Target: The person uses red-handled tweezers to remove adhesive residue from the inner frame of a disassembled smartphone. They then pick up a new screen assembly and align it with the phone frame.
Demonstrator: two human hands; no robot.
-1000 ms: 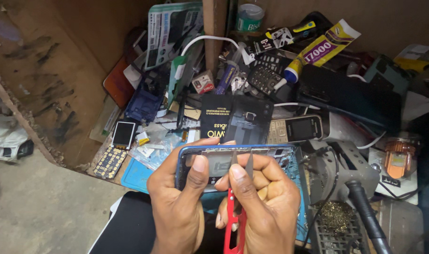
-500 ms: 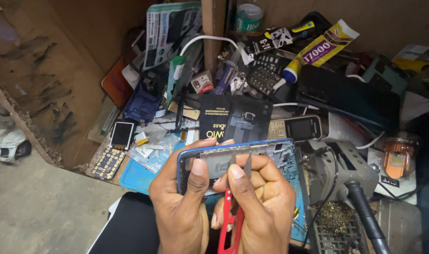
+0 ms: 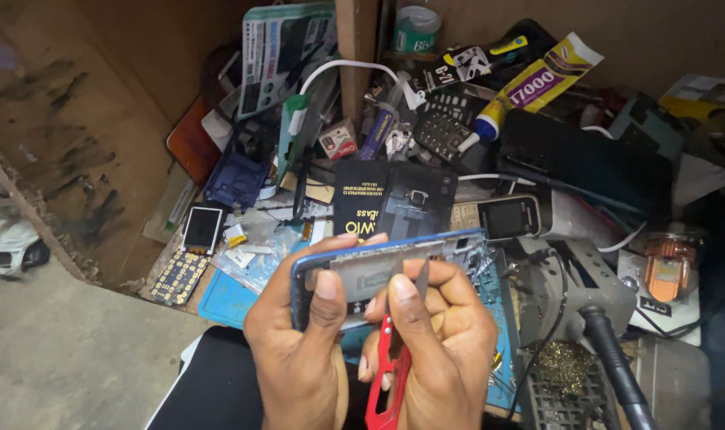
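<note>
Cluttered repair bench [image 3: 219,299] — wooden walls, concrete floor [image 3: 68,358] left.

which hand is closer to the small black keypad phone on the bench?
Right. The right hand, gripping red tweezers, sits just below the keypad phone; the left hand is farther left, holding the blue phone frame.

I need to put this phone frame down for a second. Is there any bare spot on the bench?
Hardly any. The bench is crowded from the small black phone to the glue tube. The likeliest patch is the blue mat's near-left corner, between the loose keypad board and the left hand. The grey floor at left is bare.
</note>
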